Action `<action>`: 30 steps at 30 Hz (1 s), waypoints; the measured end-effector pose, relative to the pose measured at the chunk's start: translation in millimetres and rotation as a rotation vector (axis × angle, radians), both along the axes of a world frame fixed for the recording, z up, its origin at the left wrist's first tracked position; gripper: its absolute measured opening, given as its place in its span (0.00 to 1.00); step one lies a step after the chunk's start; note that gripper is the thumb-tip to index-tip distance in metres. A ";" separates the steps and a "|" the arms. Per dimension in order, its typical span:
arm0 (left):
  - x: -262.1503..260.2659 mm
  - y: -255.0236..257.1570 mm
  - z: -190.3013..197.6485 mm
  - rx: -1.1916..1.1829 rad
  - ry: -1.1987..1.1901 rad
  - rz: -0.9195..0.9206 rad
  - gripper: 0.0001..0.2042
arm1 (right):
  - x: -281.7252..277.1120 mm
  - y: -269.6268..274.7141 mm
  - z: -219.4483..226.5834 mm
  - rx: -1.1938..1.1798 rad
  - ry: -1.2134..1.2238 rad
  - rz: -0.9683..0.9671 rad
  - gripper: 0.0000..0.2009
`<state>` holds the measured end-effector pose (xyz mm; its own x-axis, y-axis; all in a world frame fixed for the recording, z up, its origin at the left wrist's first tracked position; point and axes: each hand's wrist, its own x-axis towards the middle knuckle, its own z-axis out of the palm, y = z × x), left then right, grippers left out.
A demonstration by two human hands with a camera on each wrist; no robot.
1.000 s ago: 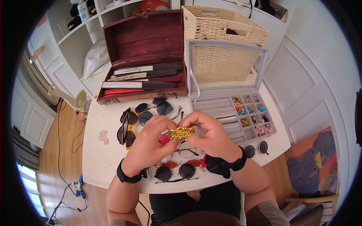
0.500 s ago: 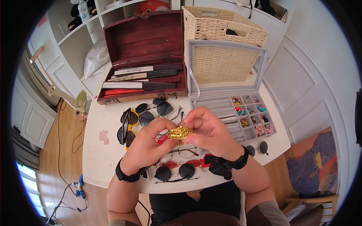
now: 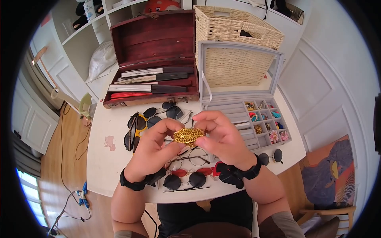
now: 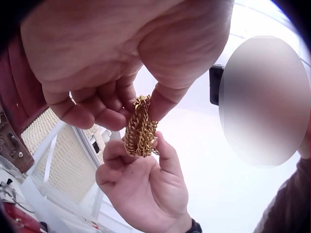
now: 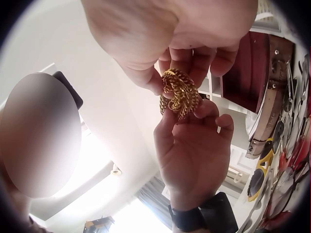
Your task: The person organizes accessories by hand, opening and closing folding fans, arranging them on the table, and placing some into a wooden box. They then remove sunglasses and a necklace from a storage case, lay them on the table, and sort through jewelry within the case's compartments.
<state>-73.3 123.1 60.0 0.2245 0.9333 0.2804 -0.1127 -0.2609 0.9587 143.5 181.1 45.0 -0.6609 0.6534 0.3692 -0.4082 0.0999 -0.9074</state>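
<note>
A bundled gold chain [image 3: 188,137] of thick links is held up over the front of the table, between both hands. My left hand [image 3: 152,150] pinches its left end between thumb and fingers. At the right end, the thumb and fingers of my right hand [image 3: 224,142] grip it. Seen from the left wrist, the looped chain [image 4: 141,131] hangs in several strands between the two sets of fingertips. Below the hands lie clear-lens eyeglasses [image 3: 198,157] and round dark sunglasses [image 3: 172,182].
Behind stands an open dark red wooden box [image 3: 152,43] with folding fans [image 3: 166,89]. To the right, a grey jewelry box [image 3: 242,91] has its lid up, trinkets in its compartments. A wicker basket [image 3: 238,23] is behind it. More sunglasses [image 3: 274,157] lie at the right.
The chain has been turned and spread wider between the fingertips. Both hands keep hold of it, and the left hand has shifted slightly left.
</note>
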 end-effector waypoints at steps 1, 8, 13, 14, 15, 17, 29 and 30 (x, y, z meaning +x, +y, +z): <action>-0.5 -0.2 0.1 0.000 -0.001 0.001 0.12 | 0.6 0.6 -0.4 0.000 -0.001 0.001 0.25; -1.3 -1.3 5.0 -0.086 -0.153 -0.082 0.20 | -0.2 -1.1 0.5 -0.041 -0.042 0.035 0.24; -1.8 -2.4 1.5 -0.066 -0.181 -0.171 0.20 | -1.8 -3.9 0.8 -0.060 0.002 0.077 0.23; -0.8 -1.6 1.5 -0.025 -0.068 -0.134 0.20 | -1.0 -4.2 0.2 -0.052 0.015 0.051 0.23; 0.2 -0.8 1.6 0.016 0.045 -0.095 0.19 | -0.6 -4.6 -0.3 -0.044 0.028 0.026 0.23; 3.1 -1.9 6.2 0.005 0.058 -0.054 0.17 | -0.9 -8.1 0.8 -0.003 0.042 0.007 0.23; -3.9 2.3 -7.7 0.032 0.163 0.098 0.11 | -6.5 -4.4 1.7 0.555 -0.202 -0.376 0.20; -4.4 3.1 -8.5 0.012 0.171 0.132 0.11 | -6.5 -2.4 2.6 0.681 -0.242 -0.419 0.19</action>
